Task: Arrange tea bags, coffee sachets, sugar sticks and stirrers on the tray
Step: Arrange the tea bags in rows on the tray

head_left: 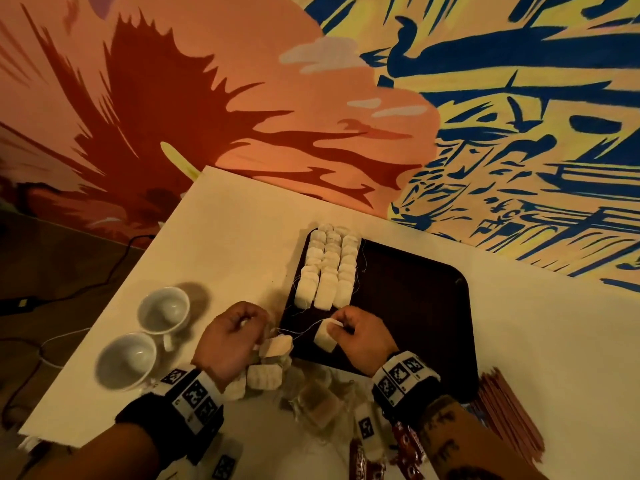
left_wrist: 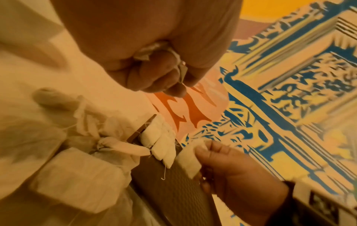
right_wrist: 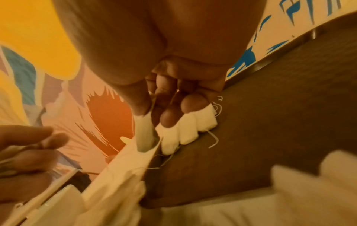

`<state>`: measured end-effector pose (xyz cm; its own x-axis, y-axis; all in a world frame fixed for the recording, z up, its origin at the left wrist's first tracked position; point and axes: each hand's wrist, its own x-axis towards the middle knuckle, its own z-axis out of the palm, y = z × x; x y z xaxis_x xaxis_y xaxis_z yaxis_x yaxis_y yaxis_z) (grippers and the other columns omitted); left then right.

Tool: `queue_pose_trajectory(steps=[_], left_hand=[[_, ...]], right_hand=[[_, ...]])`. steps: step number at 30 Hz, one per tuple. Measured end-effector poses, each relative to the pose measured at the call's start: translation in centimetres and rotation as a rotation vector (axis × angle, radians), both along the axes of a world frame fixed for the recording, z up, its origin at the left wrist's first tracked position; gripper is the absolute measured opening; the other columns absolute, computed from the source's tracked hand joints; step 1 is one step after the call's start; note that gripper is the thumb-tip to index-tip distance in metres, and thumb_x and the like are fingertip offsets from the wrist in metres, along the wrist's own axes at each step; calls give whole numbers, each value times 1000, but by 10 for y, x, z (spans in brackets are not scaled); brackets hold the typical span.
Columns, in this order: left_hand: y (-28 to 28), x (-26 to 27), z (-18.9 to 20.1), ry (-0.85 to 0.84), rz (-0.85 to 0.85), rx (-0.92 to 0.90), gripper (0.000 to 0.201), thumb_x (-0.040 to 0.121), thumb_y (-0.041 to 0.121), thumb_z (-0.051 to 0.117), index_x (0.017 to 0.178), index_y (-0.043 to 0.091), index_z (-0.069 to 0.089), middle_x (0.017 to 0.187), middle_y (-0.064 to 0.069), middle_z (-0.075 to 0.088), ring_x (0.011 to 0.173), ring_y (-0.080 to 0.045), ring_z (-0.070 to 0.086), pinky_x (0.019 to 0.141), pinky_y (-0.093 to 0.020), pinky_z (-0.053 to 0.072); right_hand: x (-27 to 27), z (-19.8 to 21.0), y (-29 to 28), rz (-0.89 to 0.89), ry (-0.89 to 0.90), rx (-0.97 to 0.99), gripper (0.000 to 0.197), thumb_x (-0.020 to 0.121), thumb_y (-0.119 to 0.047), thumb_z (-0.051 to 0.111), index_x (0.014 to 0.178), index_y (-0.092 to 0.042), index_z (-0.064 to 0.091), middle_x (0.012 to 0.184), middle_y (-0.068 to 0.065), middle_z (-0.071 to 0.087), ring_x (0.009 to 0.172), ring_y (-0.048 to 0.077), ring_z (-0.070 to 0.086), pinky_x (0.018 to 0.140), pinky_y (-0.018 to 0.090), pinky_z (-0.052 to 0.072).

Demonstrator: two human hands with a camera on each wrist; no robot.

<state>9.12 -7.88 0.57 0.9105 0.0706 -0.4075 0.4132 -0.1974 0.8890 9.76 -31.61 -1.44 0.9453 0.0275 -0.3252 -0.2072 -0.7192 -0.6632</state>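
Dark tray (head_left: 415, 306) on white table (head_left: 242, 220) held three rows of tea bags (head_left: 327, 268) along its left side. Right hand (head_left: 363, 336) pinched one tea bag (head_left: 325, 337) above the tray's near edge; left hand (head_left: 232, 336) pinched its string (head_left: 298, 330). Two cups (head_left: 145, 337) held nothing visible.

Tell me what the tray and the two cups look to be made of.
Tray: dark brown, probably plastic; matte, with a fine ribbed texture in the left wrist view. Cups: white, glossy, probably glazed ceramic; soft highlights inside the bowls.
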Motion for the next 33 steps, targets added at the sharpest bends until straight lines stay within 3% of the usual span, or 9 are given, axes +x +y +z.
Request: queue_pose_trajectory(steps=[2,5,8,15,21,27,33], left_hand=[[7,1,-5,105,95,-137,19,94,4,49,85,9,65,58,-3,56,41,-11,41,42,-21,30],[17,5,-13,210,180,-269,23,88,-3,39,92,7,60,60,-7,53,40,-15,31,43,-17,19],[21,8,-19,264,205,-297,30,85,-8,35,97,7,58,58,-4,54,40,-15,32,41,-16,20],[16,22,-25,298,242,-322,34,84,-10,34,102,6,58,64,-8,56,44,-17,34,39,-18,23],[6,34,-25,296,235,-303,34,84,-9,38,105,8,59,70,-9,59,49,-17,38,47,-21,23],[-1,35,-24,248,215,-322,29,90,-9,45,110,8,56,73,-8,65,47,-17,43,41,-18,20],[-9,32,-16,248,205,-355,28,91,-6,45,114,6,56,74,-10,68,52,-21,48,42,-19,20]], right_hand=[[8,-5,-9,59,55,-57,3,92,-38,63,91,-39,61,90,-15,67,83,-3,61,70,13,44],[21,-12,-19,149,148,-134,2,91,-37,64,92,-36,63,92,-13,67,83,1,62,72,18,48],[38,-19,-29,173,179,-212,4,90,-39,64,89,-35,63,94,-10,67,83,4,62,71,22,48],[73,-34,-42,36,101,-231,12,89,-34,70,97,-25,73,88,-12,64,84,5,59,69,15,40],[89,-37,-44,21,95,-248,17,88,-32,71,102,-23,73,97,-5,69,91,11,63,82,24,50],[92,-46,-46,-4,108,-289,21,86,-40,72,102,-26,72,99,-7,71,88,9,63,76,20,45],[89,-42,-47,-67,86,-243,20,84,-43,73,96,-28,67,98,-7,67,91,10,63,81,24,49]])
